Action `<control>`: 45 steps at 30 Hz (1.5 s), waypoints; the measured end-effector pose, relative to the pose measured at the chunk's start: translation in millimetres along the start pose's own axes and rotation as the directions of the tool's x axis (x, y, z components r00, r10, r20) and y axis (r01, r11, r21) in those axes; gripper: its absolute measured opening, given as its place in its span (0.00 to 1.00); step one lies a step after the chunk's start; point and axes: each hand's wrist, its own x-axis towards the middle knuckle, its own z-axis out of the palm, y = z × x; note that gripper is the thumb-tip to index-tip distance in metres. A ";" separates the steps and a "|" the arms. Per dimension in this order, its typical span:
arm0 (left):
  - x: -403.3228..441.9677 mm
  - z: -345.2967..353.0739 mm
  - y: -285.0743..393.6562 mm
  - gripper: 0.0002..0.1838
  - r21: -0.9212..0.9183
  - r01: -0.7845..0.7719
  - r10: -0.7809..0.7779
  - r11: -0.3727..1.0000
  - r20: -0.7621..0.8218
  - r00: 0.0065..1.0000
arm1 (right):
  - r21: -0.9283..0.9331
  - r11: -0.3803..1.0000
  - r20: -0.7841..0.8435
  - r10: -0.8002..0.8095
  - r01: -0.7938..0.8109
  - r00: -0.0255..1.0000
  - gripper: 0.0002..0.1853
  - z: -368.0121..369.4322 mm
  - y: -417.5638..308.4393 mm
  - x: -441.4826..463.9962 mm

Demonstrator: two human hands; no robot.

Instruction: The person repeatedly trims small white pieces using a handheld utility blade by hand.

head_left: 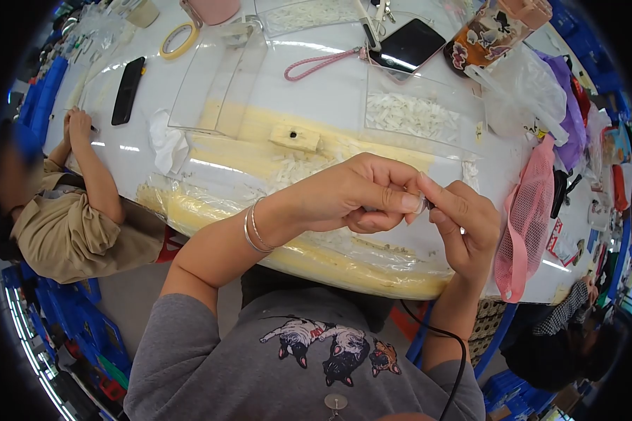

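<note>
My left hand (365,193), with bracelets at the wrist, is closed in a pinch near the table's front edge. Its thumb and index finger meet the fingertips of my right hand (467,221), which is pinched too. Between them is a small piece, partly white and partly dark, too small to name. Behind my left hand lies a small yellowish block (295,137) with a dark hole in its top. Loose white pieces (298,170) are scattered beside the block, partly hidden by my left forearm.
A clear tray (418,116) holds many white pieces; another clear box (218,84) stands left of it. Around them are a phone (406,45), a drink bottle (488,35), tape (179,41), tissue (168,142) and a pink mesh bag (527,217). A co-worker (84,210) sits at left.
</note>
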 end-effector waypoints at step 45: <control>3.7 5.0 -5.5 0.15 0.014 0.021 -0.020 1.000 -0.041 0.999 | 0.560 0.763 0.052 0.356 -0.322 0.933 0.14 10.1 -1.8 -9.9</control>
